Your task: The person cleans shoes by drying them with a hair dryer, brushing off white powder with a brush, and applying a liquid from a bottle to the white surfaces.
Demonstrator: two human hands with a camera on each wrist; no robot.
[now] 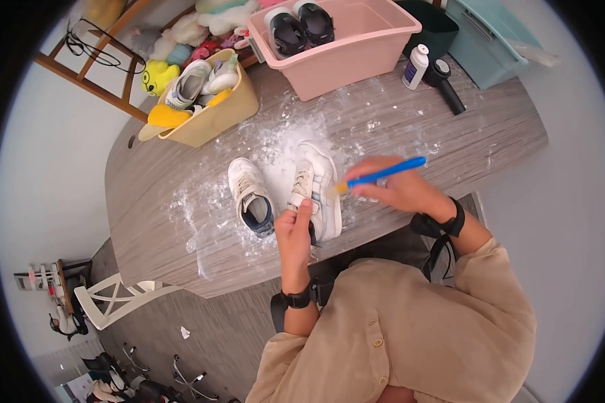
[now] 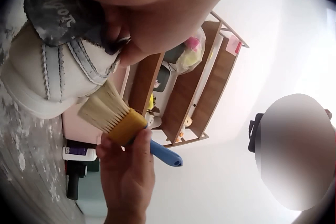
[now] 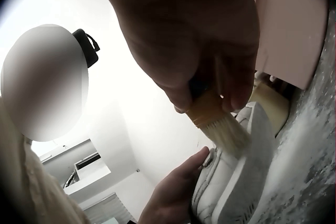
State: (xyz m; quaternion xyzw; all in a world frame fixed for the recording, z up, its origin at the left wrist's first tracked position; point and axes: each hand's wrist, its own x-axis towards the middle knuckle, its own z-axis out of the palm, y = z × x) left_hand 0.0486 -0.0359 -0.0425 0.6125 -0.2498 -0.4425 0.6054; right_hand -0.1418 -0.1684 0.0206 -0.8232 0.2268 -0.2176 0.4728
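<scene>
A white shoe (image 1: 324,195) with pale stripes is tilted on the table, and my left hand (image 1: 294,243) grips it by the opening, thumb over the strap. My right hand (image 1: 398,188) pinches a brush (image 1: 386,172) with a blue handle and yellow collar. In the left wrist view the bristles of the brush (image 2: 105,109) touch the side of the shoe (image 2: 52,71); the right wrist view shows the bristles (image 3: 228,133) against the shoe near its sole (image 3: 244,182). The other white shoe (image 1: 251,197) stands upright to the left, touched by neither hand.
White powder (image 1: 292,144) is scattered over the table (image 1: 410,141). Along the back stand a yellow bin (image 1: 212,121) of shoes, a pink bin (image 1: 343,67) with black shoes, a white bottle (image 1: 415,67), a black-handled object (image 1: 445,86) and a teal bin (image 1: 487,43).
</scene>
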